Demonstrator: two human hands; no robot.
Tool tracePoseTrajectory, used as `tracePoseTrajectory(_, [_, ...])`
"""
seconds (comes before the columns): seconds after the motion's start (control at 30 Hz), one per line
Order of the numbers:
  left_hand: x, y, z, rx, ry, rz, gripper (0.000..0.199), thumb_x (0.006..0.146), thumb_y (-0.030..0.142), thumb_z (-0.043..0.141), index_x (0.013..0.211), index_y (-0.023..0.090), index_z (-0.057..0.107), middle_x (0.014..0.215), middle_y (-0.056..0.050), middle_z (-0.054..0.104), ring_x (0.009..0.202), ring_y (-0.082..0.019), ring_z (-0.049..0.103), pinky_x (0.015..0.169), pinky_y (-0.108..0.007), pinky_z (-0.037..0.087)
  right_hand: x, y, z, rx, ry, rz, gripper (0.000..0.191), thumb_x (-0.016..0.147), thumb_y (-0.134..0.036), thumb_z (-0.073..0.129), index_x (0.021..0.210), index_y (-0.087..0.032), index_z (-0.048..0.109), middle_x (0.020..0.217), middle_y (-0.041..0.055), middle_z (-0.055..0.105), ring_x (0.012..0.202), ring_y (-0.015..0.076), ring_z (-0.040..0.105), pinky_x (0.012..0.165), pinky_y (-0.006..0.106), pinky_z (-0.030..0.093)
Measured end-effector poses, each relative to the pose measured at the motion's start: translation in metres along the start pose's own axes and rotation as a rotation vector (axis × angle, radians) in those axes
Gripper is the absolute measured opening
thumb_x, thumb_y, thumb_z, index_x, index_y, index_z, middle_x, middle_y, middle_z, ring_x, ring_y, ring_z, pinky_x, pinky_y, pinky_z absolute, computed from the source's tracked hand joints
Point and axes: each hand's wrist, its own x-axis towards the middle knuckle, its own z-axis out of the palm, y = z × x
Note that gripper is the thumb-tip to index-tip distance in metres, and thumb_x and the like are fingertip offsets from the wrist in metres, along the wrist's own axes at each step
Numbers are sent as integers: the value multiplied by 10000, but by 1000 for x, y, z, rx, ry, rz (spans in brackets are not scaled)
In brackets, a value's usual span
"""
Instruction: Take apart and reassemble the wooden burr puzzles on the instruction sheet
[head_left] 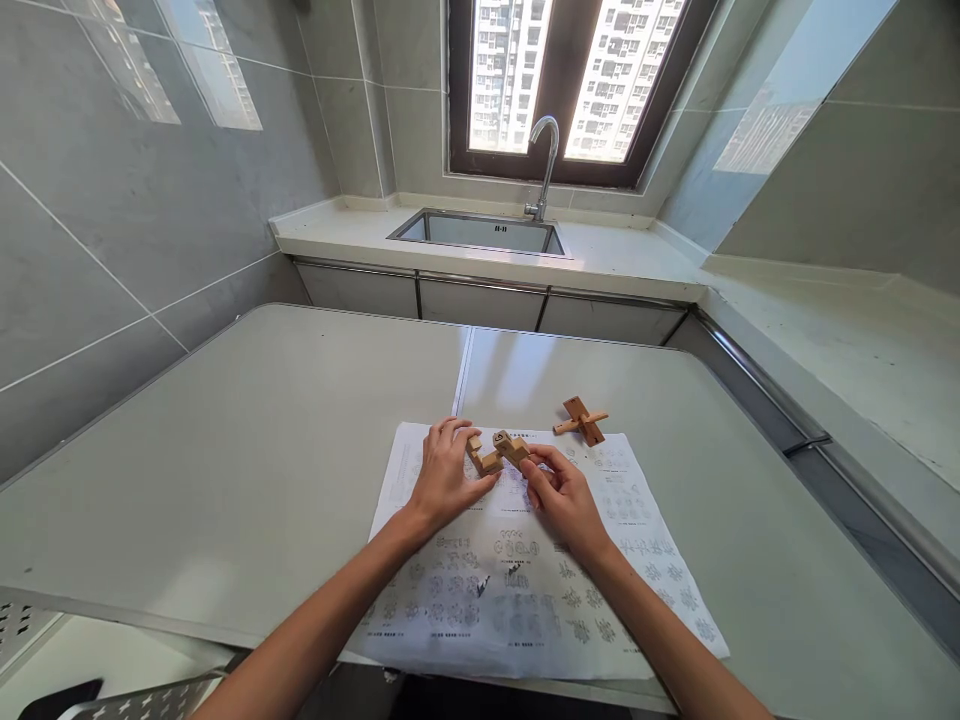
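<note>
My left hand [448,468] is closed around a notched wooden puzzle piece [489,463], with its thumb along the near side. In my right hand [561,490], a second notched wooden puzzle piece [511,447] is pinched between thumb and fingers, its marked end pointing up and left. The two pieces are close together over a printed sheet [517,620] of line diagrams; I cannot tell whether they touch. Beyond my right hand, a cross-shaped wooden assembly [581,421] lies at the sheet's far right edge.
The sheet lies on a pale table [225,450] with a seam down its far half. Behind it is a counter [622,250] with a sink [480,232] and a faucet [547,165] under a window. A tiled wall [150,180] rises at the left.
</note>
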Motion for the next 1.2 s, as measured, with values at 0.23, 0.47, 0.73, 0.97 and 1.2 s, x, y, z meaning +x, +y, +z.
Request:
tracePoseTrajectory(0.23, [-2,-2,3,66,15,-30,649,781,366,811,1353,216,546,1453,-161,506,1411,-398,408,1149,-602,391,1,3,0,-1,40,20,455,893,-614,716,1098,-210,676,884,0,632,511,88,462,480,255,385])
tracePoseTrajectory(0.47, [-3,19,-10,-34,0,179,640,749,297,789,1338,241,546,1502,-144,478,1469,-376,360,1199,-572,356,1,4,-2,54,65,22,416,922,-574,708,1129,-216,667,954,9,646,512,70,458,497,253,380])
tracePoseTrajectory(0.73, [-2,28,-17,-99,15,247,104,982,325,643,1047,244,651,1308,-87,643,1371,-293,459,1150,-498,418,1,4,-1,45,36,9,391,949,-571,678,1137,-228,666,968,9,650,501,68,467,497,255,384])
tracePoseTrajectory(0.97, [0,27,-16,-161,34,242,79,1025,283,587,994,231,638,1216,-84,680,1282,-269,524,1095,-470,459,0,-2,0,43,-7,43,430,935,-603,676,1139,-226,646,851,-7,641,505,90,495,490,254,359])
tracePoseTrajectory(1.2, [0,28,-18,-166,-3,218,102,1020,289,581,1064,238,658,1192,-91,690,1245,-279,560,1074,-485,481,-1,-1,-1,33,-29,45,436,952,-606,651,1172,-230,625,662,-36,618,497,129,488,514,277,374])
